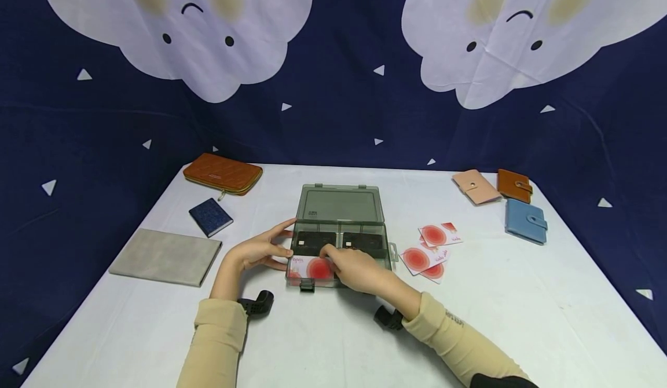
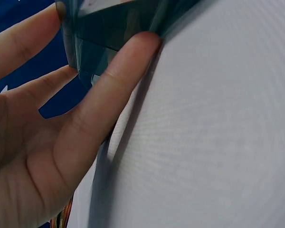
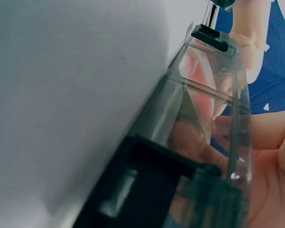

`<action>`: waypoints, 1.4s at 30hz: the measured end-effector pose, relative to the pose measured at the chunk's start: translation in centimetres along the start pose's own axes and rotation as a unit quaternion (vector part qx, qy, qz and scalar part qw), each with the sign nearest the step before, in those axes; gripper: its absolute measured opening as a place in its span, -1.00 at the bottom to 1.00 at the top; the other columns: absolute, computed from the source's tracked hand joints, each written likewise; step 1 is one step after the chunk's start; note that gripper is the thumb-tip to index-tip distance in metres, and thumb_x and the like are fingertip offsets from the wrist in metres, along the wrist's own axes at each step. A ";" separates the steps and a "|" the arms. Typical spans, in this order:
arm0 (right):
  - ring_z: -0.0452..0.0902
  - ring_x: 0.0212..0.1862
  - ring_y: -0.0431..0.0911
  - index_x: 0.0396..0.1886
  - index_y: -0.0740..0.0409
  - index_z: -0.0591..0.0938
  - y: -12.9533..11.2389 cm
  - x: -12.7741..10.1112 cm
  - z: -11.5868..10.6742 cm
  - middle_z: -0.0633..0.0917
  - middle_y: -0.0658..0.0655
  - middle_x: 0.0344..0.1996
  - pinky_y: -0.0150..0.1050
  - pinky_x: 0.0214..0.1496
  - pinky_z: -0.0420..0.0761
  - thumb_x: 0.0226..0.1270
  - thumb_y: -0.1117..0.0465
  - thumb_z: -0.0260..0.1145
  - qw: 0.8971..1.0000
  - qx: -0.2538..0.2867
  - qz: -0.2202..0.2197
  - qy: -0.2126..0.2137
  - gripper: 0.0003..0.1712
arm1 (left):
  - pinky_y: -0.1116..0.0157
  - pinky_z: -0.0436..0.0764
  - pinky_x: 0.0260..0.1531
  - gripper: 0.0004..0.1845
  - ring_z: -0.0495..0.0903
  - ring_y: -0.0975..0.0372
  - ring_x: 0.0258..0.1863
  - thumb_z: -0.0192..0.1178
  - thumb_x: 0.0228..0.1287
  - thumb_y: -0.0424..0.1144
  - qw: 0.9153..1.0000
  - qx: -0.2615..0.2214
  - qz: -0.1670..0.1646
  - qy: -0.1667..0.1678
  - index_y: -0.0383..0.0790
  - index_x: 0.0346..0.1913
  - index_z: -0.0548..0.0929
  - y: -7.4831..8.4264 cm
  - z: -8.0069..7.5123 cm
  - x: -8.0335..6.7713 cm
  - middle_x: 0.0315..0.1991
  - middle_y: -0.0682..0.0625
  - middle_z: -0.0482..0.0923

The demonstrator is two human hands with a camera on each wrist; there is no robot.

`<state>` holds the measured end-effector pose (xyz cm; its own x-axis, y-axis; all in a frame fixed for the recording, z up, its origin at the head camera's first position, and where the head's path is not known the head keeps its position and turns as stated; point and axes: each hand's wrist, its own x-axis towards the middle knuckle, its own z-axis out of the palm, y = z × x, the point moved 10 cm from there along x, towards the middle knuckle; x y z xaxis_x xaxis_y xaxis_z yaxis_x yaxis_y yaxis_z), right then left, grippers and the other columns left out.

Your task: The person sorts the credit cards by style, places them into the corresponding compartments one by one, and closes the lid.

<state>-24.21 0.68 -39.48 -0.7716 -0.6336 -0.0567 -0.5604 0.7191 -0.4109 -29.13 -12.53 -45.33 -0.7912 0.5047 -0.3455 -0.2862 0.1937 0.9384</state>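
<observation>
A translucent grey-green plastic case (image 1: 341, 205) lies on the table with its lid folded back. Its two rear compartments hold black items (image 1: 363, 241) with a small white mark on each. In the front left compartment sits a white card with red circles (image 1: 318, 268). The right hand (image 1: 359, 269) reaches into the front of the case and pinches this card by its right edge; through the clear wall in the right wrist view, fingertips (image 3: 192, 137) show beside it. Along the left wall, the left hand (image 1: 260, 251) touches the case with fairly straight, spread fingers (image 2: 109, 90).
Several similar red-and-white cards (image 1: 432, 257) overlap right of the case. At the back right are a pink wallet (image 1: 476, 187), a brown one (image 1: 513, 185) and a blue one (image 1: 525, 221). On the left lie a brown zip wallet (image 1: 222, 174), a navy booklet (image 1: 211, 217) and a grey pouch (image 1: 165, 256).
</observation>
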 end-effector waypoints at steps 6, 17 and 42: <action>0.46 -0.39 -0.19 0.10 0.10 0.46 0.4 0.2 0.4 0.55 -0.07 -0.45 -0.28 -0.38 0.50 0.39 0.26 0.06 1.000 -0.012 0.012 -0.015 -0.69 | 0.05 0.63 -0.18 -0.07 0.46 0.05 -0.10 0.15 0.17 -0.47 1.000 -0.005 -0.005 0.004 -0.02 0.48 -0.15 0.0 -0.1 -0.1 0.37 -0.32 -0.20; 0.54 -0.32 -0.14 0.10 0.05 0.54 0.8 -0.5 -1.0 0.66 0.04 -0.31 -0.24 -0.35 0.52 0.35 0.24 0.13 1.000 -0.012 -0.003 -0.001 -0.67 | 0.06 0.64 -0.18 -0.07 0.49 0.09 -0.15 0.16 0.16 -0.47 1.000 -0.007 -0.011 0.007 0.03 0.47 -0.12 0.0 0.0 0.0 0.37 -0.29 -0.18; 0.32 0.15 0.31 0.12 0.40 0.45 19.0 -8.3 -8.6 0.48 0.43 0.08 0.25 0.17 0.31 -0.02 0.58 0.09 0.991 0.036 0.085 0.096 -0.42 | 0.05 0.63 -0.18 -0.07 0.47 0.03 -0.09 0.15 0.17 -0.47 1.000 0.000 -0.011 0.012 0.02 0.47 -0.13 -0.1 0.0 -0.1 0.37 -0.28 -0.17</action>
<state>-31.05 22.08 -38.96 -0.9001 -0.4338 0.0396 -0.3992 0.7850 -0.4738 -29.03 -12.61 -45.42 -0.7977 0.4798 -0.3654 -0.3036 0.2039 0.9307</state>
